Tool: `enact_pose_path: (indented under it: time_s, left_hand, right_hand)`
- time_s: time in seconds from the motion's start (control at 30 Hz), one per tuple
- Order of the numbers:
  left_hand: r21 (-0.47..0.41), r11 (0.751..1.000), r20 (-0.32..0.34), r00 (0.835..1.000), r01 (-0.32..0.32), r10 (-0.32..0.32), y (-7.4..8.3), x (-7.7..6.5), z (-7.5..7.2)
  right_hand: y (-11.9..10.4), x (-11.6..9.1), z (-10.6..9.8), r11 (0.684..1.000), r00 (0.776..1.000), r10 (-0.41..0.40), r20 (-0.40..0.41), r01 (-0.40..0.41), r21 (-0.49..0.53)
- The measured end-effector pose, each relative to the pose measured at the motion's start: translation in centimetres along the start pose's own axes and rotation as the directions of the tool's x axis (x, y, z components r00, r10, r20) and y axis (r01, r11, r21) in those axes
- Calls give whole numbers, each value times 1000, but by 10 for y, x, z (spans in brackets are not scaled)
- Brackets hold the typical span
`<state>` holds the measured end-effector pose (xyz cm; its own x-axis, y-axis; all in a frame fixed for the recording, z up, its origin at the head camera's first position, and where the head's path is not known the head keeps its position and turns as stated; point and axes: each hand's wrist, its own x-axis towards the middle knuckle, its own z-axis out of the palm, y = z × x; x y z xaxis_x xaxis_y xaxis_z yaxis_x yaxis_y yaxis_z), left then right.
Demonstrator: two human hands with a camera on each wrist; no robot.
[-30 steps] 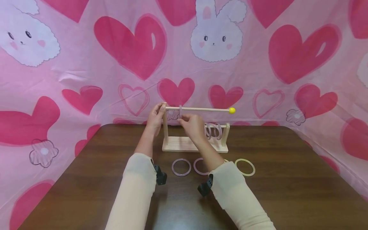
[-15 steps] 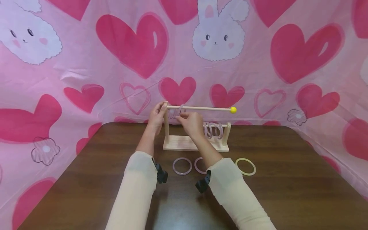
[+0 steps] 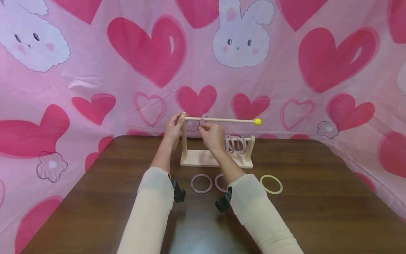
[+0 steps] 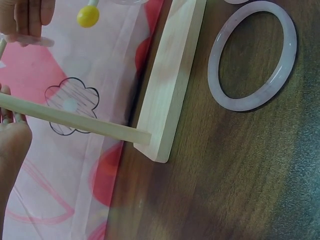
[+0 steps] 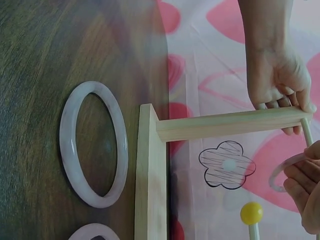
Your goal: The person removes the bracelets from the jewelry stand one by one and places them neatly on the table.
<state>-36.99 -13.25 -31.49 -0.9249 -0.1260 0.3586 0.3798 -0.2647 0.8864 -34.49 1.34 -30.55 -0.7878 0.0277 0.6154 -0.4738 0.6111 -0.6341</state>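
A pale wooden stand (image 3: 203,158) with two rods stands on the table. My left hand (image 3: 172,130) grips the top of its left post (image 5: 225,125). The upper rod (image 3: 228,120) runs right from this post to a yellow ball (image 3: 257,122). My right hand (image 3: 214,136) pinches a pale lavender bangle (image 5: 273,179) hanging round the upper rod near the post. Several lavender bangles (image 3: 243,145) hang on the lower rod at the right, partly behind the right hand. In the right wrist view another yellow ball (image 5: 251,213) tips the lower rod.
On the brown table (image 3: 104,211), in front of the stand, lie a lavender bangle (image 3: 192,183), a second lavender bangle (image 3: 217,183) partly covered by my right arm, and a yellow bangle (image 3: 280,187). A pink heart-print cloth (image 3: 276,81) hangs behind the table.
My right hand and its bangle have shifted slightly right along the upper rod, and the bangle looks more tilted. My left hand keeps its grip on the post.
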Motion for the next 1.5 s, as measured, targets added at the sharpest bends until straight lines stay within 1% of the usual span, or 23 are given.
enact_pose_path:
  time_s: [0.27, 0.47, 0.63, 0.8, 0.93, 1.17, 1.37, 1.5]
  left_hand:
    - [-24, 1000, -3, 1000, -12, 12, 1, -1, 1]
    - [-5, 1000, 0, 1000, 3, -3, 2, -1, 2]
    - [-6, 1000, -5, 1000, 25, -25, 1, -1, 2]
    - [-6, 1000, -17, 999, 28, -28, 1, -1, 2]
    - [-7, 999, -26, 999, 33, -33, 2, -1, 3]
    - [-11, 999, -29, 999, 44, -44, 3, -1, 3]
    - [17, 998, -19, 998, 56, -55, 3, -2, 4]
    - [19, 999, -16, 999, 43, -42, 3, -3, 4]
  right_hand:
    - [3, 0, -4, 1000, 999, -11, -40, 11, 6]
    - [3, -1, -8, 1000, 999, -22, -45, 23, 8]
    - [4, -4, -13, 998, 997, -42, -58, 45, 42]
    - [4, -6, -21, 994, 993, -79, -91, 85, 63]
    - [4, -7, -27, 990, 990, -85, -116, 97, 99]
    - [7, -7, -37, 988, 987, -53, -149, 74, 133]
    - [12, -7, -44, 985, 990, 15, -143, 10, 173]
    - [17, -7, -49, 979, 988, 66, -138, -37, 199]
